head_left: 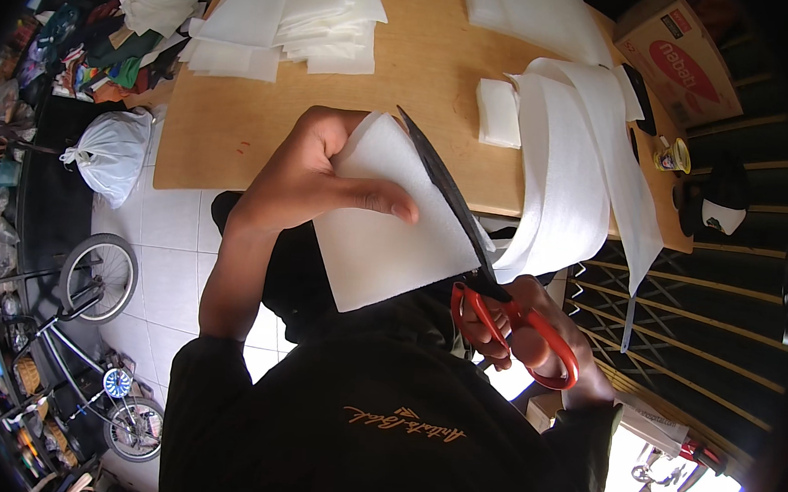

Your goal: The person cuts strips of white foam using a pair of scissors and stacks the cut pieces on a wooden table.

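My left hand (312,172) grips a white foam sheet (395,237), its thumb lying across the front and its fingers hidden behind. The sheet is held up in front of my body, near the table's front edge. My right hand (548,334) holds scissors (558,358) with red handles, thumb and fingers in the loops. Their long black blades slant up and left along the sheet's right edge; whether the blades are parted is hard to tell. Just right of the blades, long white foam strips (565,157) drape over the table edge and hang down.
On the wooden table (425,56) lie stacks of white sheets (305,11), a small white pile (497,113) and a yellow cup (672,158). A cardboard box (681,60) stands at the far right. To the left are a tied white bag (110,158) and a bicycle (75,361).
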A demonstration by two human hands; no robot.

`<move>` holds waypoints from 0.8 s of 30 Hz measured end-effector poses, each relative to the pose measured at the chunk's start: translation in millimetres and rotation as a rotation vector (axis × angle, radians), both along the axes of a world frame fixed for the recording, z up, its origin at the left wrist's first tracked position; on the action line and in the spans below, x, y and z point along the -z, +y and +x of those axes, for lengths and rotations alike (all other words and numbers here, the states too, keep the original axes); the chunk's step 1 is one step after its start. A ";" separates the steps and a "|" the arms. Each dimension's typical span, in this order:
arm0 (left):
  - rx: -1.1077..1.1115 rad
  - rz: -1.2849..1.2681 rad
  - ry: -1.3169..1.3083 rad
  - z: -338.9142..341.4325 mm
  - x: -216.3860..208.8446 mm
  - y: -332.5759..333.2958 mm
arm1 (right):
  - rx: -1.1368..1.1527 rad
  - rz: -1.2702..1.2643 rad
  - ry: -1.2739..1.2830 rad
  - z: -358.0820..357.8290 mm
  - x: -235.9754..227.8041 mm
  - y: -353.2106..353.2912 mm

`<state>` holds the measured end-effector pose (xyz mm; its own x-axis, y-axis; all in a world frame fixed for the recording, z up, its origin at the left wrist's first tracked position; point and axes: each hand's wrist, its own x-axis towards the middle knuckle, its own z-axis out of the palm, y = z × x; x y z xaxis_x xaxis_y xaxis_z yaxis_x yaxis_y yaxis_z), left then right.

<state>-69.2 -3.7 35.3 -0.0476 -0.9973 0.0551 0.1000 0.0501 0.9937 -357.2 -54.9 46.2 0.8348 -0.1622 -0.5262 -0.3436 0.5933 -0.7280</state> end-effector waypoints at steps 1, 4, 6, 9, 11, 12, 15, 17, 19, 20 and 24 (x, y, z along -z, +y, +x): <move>0.005 -0.008 -0.004 1.1 1.2 -0.7 | 0.018 -0.092 -0.016 4.2 -8.4 1.1; -0.029 -0.005 -0.030 1.1 -2.3 -1.2 | 0.009 -0.384 -0.081 5.7 -10.5 2.1; -0.001 0.011 -0.030 2.5 -2.0 -1.0 | -0.040 -0.433 -0.021 6.0 -10.2 -0.1; 0.015 0.010 -0.002 1.5 -0.9 -0.9 | -0.075 -0.325 0.004 3.3 -5.1 -3.9; 0.064 0.006 0.007 0.1 -0.4 -1.9 | -0.027 -0.313 -0.227 -3.7 17.1 -2.6; 0.107 0.010 0.001 0.5 -0.3 -1.8 | -0.016 -0.304 -0.309 -4.8 21.5 -2.3; 0.168 0.050 -0.029 3.6 -1.1 -0.7 | -0.057 -0.251 -0.265 2.2 8.8 -4.4; 0.163 0.056 -0.062 2.7 -0.2 0.7 | -0.075 -0.190 -0.191 3.4 5.1 -5.2; 0.135 0.026 -0.101 -0.8 5.3 1.6 | -0.020 -0.200 -0.200 0.9 14.3 2.2; 0.156 0.034 -0.090 -1.2 5.0 -0.5 | -0.004 -0.196 -0.166 1.4 14.7 3.3; 0.183 0.148 -0.080 3.2 -0.3 -2.1 | -0.022 -0.183 -0.009 10.4 6.8 -0.1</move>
<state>-66.0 -5.8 35.5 -0.2270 -0.9686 -0.1018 0.0146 -0.1079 0.9941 -346.8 -55.1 39.4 0.8439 -0.2365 -0.4816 -0.3475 0.4429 -0.8264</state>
